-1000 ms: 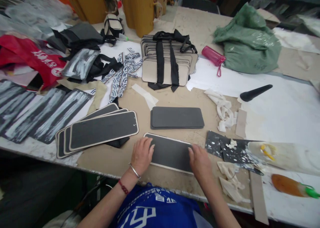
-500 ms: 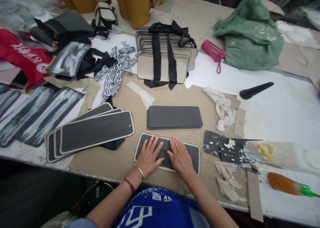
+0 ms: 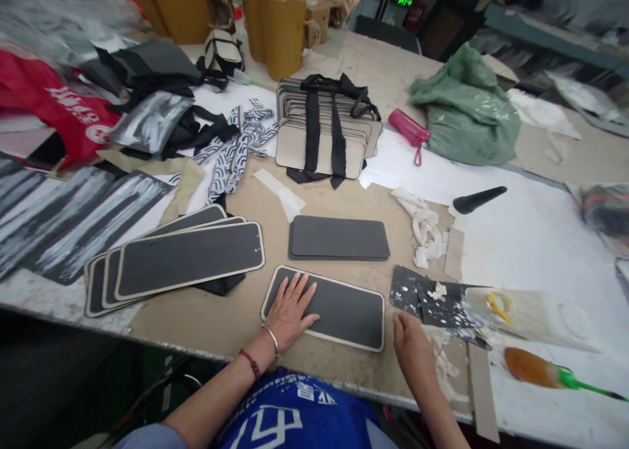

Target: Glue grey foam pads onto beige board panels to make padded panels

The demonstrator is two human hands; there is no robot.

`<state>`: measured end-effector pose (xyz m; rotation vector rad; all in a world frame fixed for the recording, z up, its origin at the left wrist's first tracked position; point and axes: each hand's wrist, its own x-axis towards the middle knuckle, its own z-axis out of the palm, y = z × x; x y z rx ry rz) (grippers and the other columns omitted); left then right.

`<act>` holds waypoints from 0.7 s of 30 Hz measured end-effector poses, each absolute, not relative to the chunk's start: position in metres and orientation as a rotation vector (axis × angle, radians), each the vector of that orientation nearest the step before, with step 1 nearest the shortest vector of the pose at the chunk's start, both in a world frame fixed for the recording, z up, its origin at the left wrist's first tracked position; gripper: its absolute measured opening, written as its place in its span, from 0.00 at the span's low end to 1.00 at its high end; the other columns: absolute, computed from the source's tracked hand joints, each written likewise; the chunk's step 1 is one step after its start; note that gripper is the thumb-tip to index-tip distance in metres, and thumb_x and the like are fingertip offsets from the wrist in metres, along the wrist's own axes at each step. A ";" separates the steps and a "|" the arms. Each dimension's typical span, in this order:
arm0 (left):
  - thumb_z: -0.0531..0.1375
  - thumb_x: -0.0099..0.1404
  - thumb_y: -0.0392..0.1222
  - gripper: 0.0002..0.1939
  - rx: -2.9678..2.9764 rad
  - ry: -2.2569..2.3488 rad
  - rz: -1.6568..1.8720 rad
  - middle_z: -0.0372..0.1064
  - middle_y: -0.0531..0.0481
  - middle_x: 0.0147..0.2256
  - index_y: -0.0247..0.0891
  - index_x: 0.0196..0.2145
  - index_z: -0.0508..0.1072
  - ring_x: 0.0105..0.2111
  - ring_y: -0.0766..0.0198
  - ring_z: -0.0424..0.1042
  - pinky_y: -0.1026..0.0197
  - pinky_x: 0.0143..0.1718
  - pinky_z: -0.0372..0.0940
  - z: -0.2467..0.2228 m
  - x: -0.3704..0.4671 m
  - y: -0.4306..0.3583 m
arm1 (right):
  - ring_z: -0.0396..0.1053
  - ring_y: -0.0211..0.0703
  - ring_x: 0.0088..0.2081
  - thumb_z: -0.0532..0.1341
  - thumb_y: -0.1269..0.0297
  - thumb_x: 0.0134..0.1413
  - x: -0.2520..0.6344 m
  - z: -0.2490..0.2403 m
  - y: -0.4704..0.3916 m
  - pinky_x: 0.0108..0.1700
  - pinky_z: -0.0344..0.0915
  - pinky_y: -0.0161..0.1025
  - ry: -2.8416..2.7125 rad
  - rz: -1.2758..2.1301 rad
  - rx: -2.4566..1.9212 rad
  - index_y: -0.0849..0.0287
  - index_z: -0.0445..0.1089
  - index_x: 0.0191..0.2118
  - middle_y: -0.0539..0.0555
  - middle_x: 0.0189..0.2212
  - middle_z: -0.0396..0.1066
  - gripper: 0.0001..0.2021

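Observation:
My left hand (image 3: 291, 308) lies flat with fingers spread on the left part of a dark grey panel with a beige border (image 3: 346, 311). To the right of that panel, my right hand (image 3: 415, 351) is closed, fingers curled together and off the panel; whatever they may hold is hidden. Just beyond the panel sits a small stack of plain dark grey rectangles (image 3: 339, 238). Over on the left, several similar beige-edged panels (image 3: 191, 260) lie in a fanned, overlapping pile.
Right of my right hand are a glue-spotted dark sheet (image 3: 407, 292), a cut plastic container (image 3: 535, 314) and an amber bottle with a green cap (image 3: 533, 368). Farther back stand strapped beige boards (image 3: 322, 144), a pink pouch (image 3: 407, 126) and a green bag (image 3: 472, 121).
My right hand has lifted off the panel and moved right, its fingers curling closed. My left hand stays flat on the panel. The camera view has tilted up slightly.

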<state>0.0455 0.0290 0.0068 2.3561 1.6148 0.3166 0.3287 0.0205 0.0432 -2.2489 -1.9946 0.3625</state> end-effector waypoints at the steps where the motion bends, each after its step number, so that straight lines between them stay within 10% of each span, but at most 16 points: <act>1: 0.55 0.59 0.49 0.31 2.348 1.615 0.330 0.49 0.40 0.59 0.37 0.57 0.54 0.59 0.50 0.47 0.45 0.57 0.47 0.008 0.046 0.030 | 0.68 0.50 0.33 0.40 0.53 0.56 0.334 0.043 0.015 0.36 0.63 0.44 -1.902 0.403 -2.297 0.59 0.66 0.32 0.60 0.30 0.70 0.21; 15: 0.53 0.58 0.37 0.22 1.539 2.141 0.658 0.58 0.37 0.51 0.35 0.52 0.60 0.52 0.52 0.56 0.47 0.51 0.54 0.021 0.030 0.037 | 0.70 0.52 0.30 0.50 0.43 0.43 0.330 0.017 0.001 0.31 0.65 0.43 -1.364 0.998 -2.213 0.58 0.63 0.28 0.58 0.25 0.71 0.22; 21: 0.54 0.54 0.34 0.06 1.098 2.111 0.705 0.66 0.49 0.30 0.34 0.32 0.69 0.33 0.63 0.65 0.61 0.37 0.59 0.024 0.016 0.047 | 0.68 0.49 0.26 0.48 0.41 0.43 0.349 0.005 0.011 0.29 0.65 0.40 -1.661 1.003 -2.053 0.55 0.64 0.19 0.53 0.19 0.68 0.22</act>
